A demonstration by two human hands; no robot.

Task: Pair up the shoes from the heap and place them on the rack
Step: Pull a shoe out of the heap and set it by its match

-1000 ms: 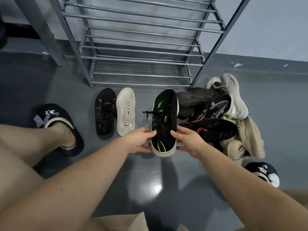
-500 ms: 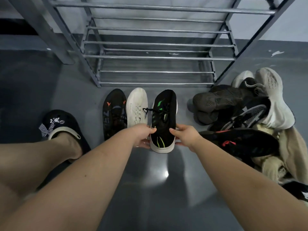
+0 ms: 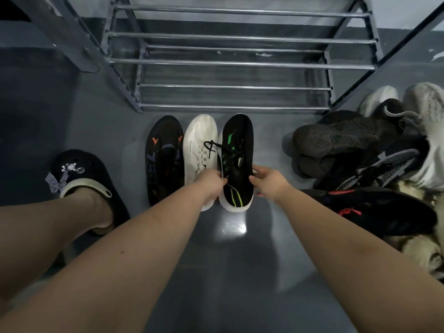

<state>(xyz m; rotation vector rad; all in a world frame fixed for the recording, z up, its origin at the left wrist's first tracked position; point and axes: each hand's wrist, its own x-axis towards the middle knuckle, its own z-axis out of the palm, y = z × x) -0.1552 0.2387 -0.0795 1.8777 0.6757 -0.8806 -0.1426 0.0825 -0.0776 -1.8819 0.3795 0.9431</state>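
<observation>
A black sneaker with green stripes and a white sole (image 3: 236,150) stands toe-forward on the floor, held at its heel end from both sides. My left hand (image 3: 210,182) grips its left side and my right hand (image 3: 268,180) grips its right side. Right beside it on the left lies a white shoe (image 3: 198,145), then a black shoe with orange marks (image 3: 163,157). The heap of shoes (image 3: 374,164) lies at the right. The grey metal rack (image 3: 230,63) stands just beyond the three shoes, its bars bare.
My left foot in a black clog with a bow charm (image 3: 79,181) rests at the left. A grey post (image 3: 60,32) stands left of the rack. Glossy grey floor (image 3: 230,260) lies between my arms.
Both hands have carried the green-striped sneaker left and forward, setting it close beside the white shoe. The view has tilted down towards the rack's foot.
</observation>
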